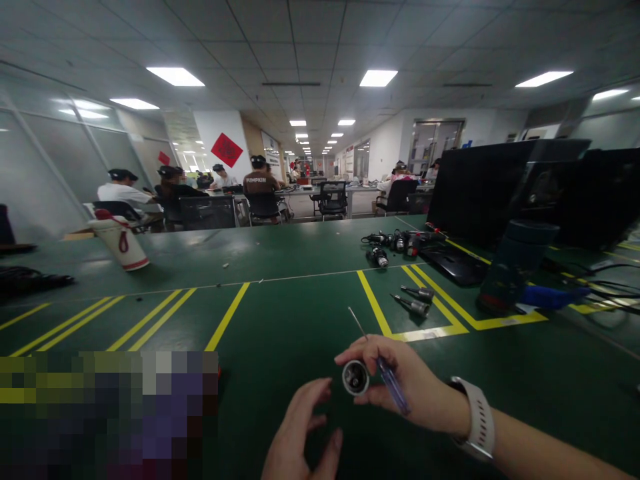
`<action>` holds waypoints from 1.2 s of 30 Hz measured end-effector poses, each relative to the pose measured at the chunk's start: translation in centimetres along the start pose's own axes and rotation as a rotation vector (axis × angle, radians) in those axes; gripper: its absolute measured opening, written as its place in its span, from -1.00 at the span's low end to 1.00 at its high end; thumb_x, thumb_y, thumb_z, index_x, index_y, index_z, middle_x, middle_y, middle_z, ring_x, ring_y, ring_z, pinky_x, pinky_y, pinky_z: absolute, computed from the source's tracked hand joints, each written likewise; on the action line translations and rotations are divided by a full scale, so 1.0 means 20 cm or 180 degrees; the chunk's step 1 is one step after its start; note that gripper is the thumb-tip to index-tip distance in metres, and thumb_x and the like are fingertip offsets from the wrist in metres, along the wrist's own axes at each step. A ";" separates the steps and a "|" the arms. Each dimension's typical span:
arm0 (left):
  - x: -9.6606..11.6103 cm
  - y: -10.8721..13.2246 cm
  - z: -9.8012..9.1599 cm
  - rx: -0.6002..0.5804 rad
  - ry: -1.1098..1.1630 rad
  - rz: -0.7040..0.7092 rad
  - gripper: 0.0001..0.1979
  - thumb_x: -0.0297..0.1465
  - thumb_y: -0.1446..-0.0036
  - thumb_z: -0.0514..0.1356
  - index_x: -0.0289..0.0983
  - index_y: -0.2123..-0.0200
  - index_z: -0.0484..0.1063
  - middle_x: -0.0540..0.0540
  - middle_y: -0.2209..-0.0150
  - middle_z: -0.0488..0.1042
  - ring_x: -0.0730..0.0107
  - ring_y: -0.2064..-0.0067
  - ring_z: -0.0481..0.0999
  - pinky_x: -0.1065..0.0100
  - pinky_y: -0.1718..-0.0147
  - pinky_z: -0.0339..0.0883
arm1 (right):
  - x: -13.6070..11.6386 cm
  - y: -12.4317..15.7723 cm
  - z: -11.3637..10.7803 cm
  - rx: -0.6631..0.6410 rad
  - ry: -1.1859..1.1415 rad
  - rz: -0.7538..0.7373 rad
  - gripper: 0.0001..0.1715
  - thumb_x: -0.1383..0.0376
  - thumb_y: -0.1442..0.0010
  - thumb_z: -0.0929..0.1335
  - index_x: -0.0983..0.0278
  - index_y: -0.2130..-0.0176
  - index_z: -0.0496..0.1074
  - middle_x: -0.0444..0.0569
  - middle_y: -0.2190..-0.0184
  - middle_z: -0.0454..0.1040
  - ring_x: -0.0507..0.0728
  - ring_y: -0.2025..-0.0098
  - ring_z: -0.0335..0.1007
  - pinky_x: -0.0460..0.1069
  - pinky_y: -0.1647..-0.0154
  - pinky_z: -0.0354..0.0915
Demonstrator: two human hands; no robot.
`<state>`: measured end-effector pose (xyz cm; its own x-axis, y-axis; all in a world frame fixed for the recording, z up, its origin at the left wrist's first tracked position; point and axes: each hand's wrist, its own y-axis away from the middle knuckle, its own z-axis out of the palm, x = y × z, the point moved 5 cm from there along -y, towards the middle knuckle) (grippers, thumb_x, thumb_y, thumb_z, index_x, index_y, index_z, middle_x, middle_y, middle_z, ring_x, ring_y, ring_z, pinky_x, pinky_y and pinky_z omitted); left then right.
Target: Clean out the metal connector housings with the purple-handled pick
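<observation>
My right hand (395, 380), with a pale watch band at the wrist, holds a small round part (355, 378) between thumb and fingers. The part has a light metallic rim, and its dark hollow end faces me. The same hand also keeps a screwdriver (393, 385) with a translucent purple handle, its thin shaft pointing up and to the left. Just left of the round part is my left hand (305, 430), fingers apart and slightly curled, touching nothing. Both hands are above the green table (300, 300).
Two metal tools with thin tips (413, 305) lie inside yellow tape at the right. Behind them are dark connectors (380, 257), a black tray (455, 263), a dark bottle (517, 267) and monitors (480, 187). A white cup (123, 243) stands far left. People sit beyond the table.
</observation>
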<state>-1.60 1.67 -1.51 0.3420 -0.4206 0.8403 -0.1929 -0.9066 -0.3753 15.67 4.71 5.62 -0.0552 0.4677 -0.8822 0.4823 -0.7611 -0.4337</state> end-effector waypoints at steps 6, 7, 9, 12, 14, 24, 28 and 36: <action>0.03 -0.16 0.11 -0.0208 -0.0203 0.0196 -0.24 -0.63 0.13 0.19 -0.15 -0.19 0.13 -0.20 -0.12 0.39 0.04 -0.11 0.40 -0.02 -0.06 0.30 | 0.06 0.03 0.10 0.0031 -0.0385 0.0036 -0.61 0.28 -0.03 0.47 0.21 0.41 0.15 0.02 0.20 0.50 0.11 0.21 0.46 0.02 0.23 0.37; 0.01 -0.18 0.13 -0.0210 -0.0081 0.0146 -0.22 -0.64 0.13 0.18 -0.14 -0.19 0.12 -0.19 -0.10 0.41 0.05 -0.08 0.43 0.00 -0.04 0.33 | 0.07 0.03 0.10 0.0026 -0.0368 0.0077 -0.62 0.27 -0.05 0.46 0.21 0.40 0.14 0.02 0.20 0.50 0.11 0.21 0.46 0.02 0.24 0.37; -0.03 -0.20 0.16 -0.0213 0.0039 0.0097 -0.26 -0.63 0.10 0.16 -0.12 -0.18 0.13 -0.16 -0.05 0.45 0.07 -0.04 0.48 0.01 0.00 0.36 | 0.07 0.03 0.09 -0.0046 0.0105 0.0193 -0.64 0.27 -0.07 0.45 0.21 0.39 0.14 0.01 0.19 0.50 0.10 0.21 0.46 0.00 0.24 0.38; -0.02 -0.25 0.16 -0.0254 -0.0072 0.0076 -0.46 -0.57 -0.03 0.11 -0.13 -0.10 0.25 -0.16 -0.02 0.45 0.07 -0.04 0.46 0.02 0.00 0.34 | 0.06 -0.01 -0.06 -0.0024 0.1277 0.0446 -0.65 0.30 -0.01 0.49 0.23 0.37 0.22 -0.06 0.18 0.52 0.11 0.16 0.45 0.00 0.17 0.38; 0.02 -0.29 0.15 -0.0493 -0.0330 0.0043 -0.61 -0.55 -0.09 0.07 -0.17 0.00 0.33 -0.16 0.04 0.45 0.12 0.00 0.46 0.05 0.01 0.32 | 0.08 -0.05 -0.26 0.0332 0.1656 0.0652 -0.73 0.32 -0.06 0.46 0.23 0.32 0.28 -0.05 0.08 0.48 0.12 0.06 0.40 0.04 0.08 0.34; 0.19 -0.65 0.54 -0.1612 -0.1087 0.0594 -0.74 -0.40 -0.03 0.25 -0.14 0.16 0.39 -0.07 0.04 0.33 0.12 -0.03 0.32 0.07 -0.01 0.21 | 0.43 -0.01 -1.15 0.1432 0.2964 0.2382 -0.69 0.25 -0.28 0.31 0.30 -0.01 0.34 0.04 0.01 0.39 0.18 0.10 0.41 0.14 0.13 0.38; 0.17 -0.75 0.75 -0.1581 -0.1221 0.0884 -0.70 -0.46 -0.03 0.23 -0.13 0.12 0.39 -0.10 -0.02 0.30 0.04 -0.09 0.26 -0.02 -0.07 0.12 | 0.48 0.02 -1.14 0.1367 0.3038 0.2477 -0.70 0.25 -0.29 0.30 0.29 0.00 0.34 0.04 0.01 0.39 0.17 0.10 0.41 0.14 0.12 0.38; 0.20 -0.66 0.64 -0.1056 -0.1208 0.0930 -0.30 -0.35 0.01 0.27 -0.21 -0.19 0.09 -0.26 -0.21 0.13 -0.10 -0.22 0.13 -0.12 -0.13 0.09 | 0.26 0.05 -0.96 0.1535 0.2675 0.1962 -0.75 0.27 -0.25 0.34 0.34 0.09 0.37 0.00 0.14 0.42 0.14 0.19 0.42 0.10 0.20 0.38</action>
<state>14.17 11.53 1.74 0.5251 -0.6898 0.4985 -0.5856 -0.7179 -0.3765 32.72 15.09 4.08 0.7624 -0.0299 -0.6464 -0.1703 -0.9730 -0.1558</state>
